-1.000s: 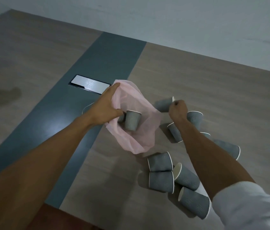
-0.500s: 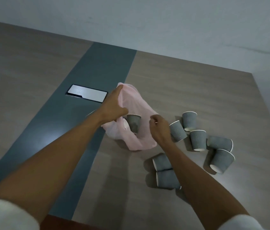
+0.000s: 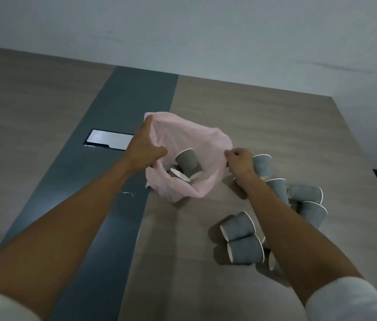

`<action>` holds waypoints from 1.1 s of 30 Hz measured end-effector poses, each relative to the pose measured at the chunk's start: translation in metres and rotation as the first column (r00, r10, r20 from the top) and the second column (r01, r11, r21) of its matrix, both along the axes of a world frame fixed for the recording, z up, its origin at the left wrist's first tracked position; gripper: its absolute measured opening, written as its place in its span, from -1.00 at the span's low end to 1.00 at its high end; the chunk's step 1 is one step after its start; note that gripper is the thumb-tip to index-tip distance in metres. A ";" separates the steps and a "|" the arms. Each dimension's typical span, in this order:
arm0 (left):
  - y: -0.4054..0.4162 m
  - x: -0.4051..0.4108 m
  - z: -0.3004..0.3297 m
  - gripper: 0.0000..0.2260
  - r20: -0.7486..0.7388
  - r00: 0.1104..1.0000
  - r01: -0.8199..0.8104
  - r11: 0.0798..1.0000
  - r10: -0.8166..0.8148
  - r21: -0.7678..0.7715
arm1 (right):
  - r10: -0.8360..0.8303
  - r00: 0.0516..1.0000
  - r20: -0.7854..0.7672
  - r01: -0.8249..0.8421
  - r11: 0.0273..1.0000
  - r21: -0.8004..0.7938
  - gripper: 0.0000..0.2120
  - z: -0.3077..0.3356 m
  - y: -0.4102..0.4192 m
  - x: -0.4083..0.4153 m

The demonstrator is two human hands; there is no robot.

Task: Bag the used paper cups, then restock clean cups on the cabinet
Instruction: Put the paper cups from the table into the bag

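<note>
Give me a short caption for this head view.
Both hands hold a pink bag open; grey cups wait on the table.

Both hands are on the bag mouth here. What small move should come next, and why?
Probably the right hand lets go of the pink bag and picks up the nearest cup: the left hand holds the mouth open, and several cups lie outside.
</note>
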State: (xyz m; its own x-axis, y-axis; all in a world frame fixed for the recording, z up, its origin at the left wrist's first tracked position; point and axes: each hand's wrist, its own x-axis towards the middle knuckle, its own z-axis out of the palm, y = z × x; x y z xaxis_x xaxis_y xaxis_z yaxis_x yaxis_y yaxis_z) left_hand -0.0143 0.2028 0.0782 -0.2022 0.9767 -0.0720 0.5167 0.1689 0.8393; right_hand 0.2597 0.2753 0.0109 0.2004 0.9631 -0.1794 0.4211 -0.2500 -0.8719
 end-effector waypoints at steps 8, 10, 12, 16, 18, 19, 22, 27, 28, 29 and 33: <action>0.021 0.039 0.003 -0.22 0.123 0.992 -0.025 0.999 0.027 -0.025 | 0.034 0.999 0.000 -0.034 0.989 0.145 -0.76 0.070 0.060 0.032; 0.023 0.053 -0.011 -0.20 0.137 0.989 -0.046 0.997 0.053 -0.054 | 0.032 0.996 -0.081 -0.024 0.995 0.099 -0.88 0.061 0.067 0.048; 0.023 0.068 -0.027 -0.16 0.148 0.985 -0.074 0.995 0.084 -0.074 | 0.071 0.972 -0.223 -0.070 0.997 0.010 -0.82 0.047 0.068 0.064; 0.020 0.086 -0.047 -0.12 0.144 0.978 -0.140 0.986 0.152 -0.090 | 0.108 0.981 0.163 -0.089 0.989 -0.120 -0.63 0.012 0.058 0.103; 0.019 0.095 -0.050 -0.16 0.153 0.972 -0.166 0.982 0.177 -0.085 | 0.317 0.833 0.453 -0.247 0.946 -0.208 -0.79 0.000 0.043 0.121; 0.019 0.096 -0.050 -0.17 0.165 0.970 -0.167 0.983 0.177 -0.075 | 0.430 0.748 0.506 -0.334 0.902 -0.272 -0.81 -0.009 0.036 0.125; 0.019 0.106 -0.049 -0.24 0.190 0.970 -0.152 0.988 0.150 -0.004 | 0.567 0.702 0.430 -0.415 0.817 -0.400 -0.66 -0.036 0.031 0.131; 0.021 0.107 -0.048 -0.27 0.157 0.983 -0.103 0.993 0.093 0.062 | 0.665 0.579 0.473 -0.532 0.747 -0.398 -0.22 -0.070 0.038 0.127; 0.021 0.106 -0.049 -0.24 0.141 0.986 -0.097 0.993 0.088 0.063 | 0.675 0.541 0.502 -0.558 0.735 -0.386 -0.19 -0.074 0.039 0.127; 0.021 0.105 -0.050 -0.22 0.128 0.988 -0.089 0.994 0.080 0.062 | 0.680 0.512 0.524 -0.576 0.725 -0.378 -0.17 -0.078 0.039 0.128; 0.025 0.106 -0.048 -0.18 0.063 0.996 -0.074 0.994 0.069 0.086 | 0.694 0.367 0.620 -0.614 0.681 -0.400 -0.23 -0.078 0.035 0.128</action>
State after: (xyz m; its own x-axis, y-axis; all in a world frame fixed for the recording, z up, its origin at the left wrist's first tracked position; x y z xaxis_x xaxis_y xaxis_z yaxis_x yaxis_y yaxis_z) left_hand 0.0921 0.2281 0.0300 -0.2694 0.9630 -0.0007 0.4542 0.1277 0.8817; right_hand 0.3881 0.3108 -0.0674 -0.3921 0.8369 -0.3819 0.9175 0.3257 -0.2283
